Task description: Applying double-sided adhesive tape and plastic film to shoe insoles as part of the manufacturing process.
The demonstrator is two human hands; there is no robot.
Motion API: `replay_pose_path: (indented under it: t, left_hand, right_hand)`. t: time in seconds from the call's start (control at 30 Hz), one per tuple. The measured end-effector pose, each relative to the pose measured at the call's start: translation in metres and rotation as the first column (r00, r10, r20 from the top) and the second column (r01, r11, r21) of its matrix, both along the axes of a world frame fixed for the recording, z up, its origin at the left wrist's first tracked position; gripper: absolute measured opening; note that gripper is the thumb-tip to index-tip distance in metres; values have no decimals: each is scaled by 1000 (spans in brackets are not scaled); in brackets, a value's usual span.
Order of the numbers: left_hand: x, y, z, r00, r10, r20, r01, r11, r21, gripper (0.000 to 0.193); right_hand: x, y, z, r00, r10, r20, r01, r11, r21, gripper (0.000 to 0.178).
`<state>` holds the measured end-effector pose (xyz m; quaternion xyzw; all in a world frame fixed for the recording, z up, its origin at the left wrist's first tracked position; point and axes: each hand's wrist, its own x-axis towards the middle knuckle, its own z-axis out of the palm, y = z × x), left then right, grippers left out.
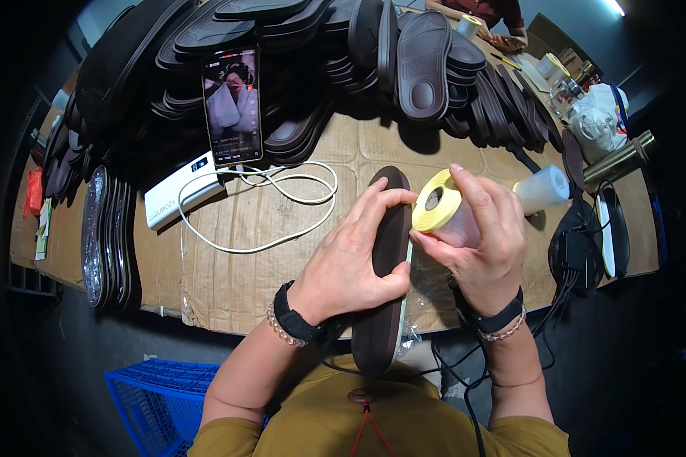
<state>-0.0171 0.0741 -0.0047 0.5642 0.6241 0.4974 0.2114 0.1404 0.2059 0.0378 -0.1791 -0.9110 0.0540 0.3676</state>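
Note:
My left hand (pixel 347 263) grips a dark brown shoe insole (pixel 375 327) that stands on its edge, its long side running toward me. The thumb lies along the insole's near part, and the fingers reach over its far part. A strip of pale edge shows on the right side of the insole. Close beside it, my right hand (pixel 492 236) is closed around a roll of yellow tape or labels (pixel 421 215) with a grey core and a translucent outer side. The fingertips of both hands nearly meet at the roll's left rim. Whether the roll touches the insole I cannot tell.
Stacked dark insoles (pixel 423 68) cover the far side of the cardboard-topped table (pixel 229 289). A phone (pixel 235 107) leans there, beside a white power bank (pixel 179 194) and cable. A clear roll (pixel 545 189) stands at right. More insoles (pixel 107 236) stand left; a blue crate (pixel 156 404) is below.

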Motion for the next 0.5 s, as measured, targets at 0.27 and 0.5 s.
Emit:
replay_pose_path:
  t: [0.27, 0.5]
  left_hand:
    - [0, 0, -1, 1000, 3, 11, -3, 1000, 5, 76]
    - [6, 3, 2, 999, 51, 12, -51, 999, -17, 71]
  right_hand:
    - [-1, -2, -1, 1000, -18, 21, 17, 1000, 11, 85]
    - [2, 1, 2, 998, -23, 58, 20, 999, 46, 86]
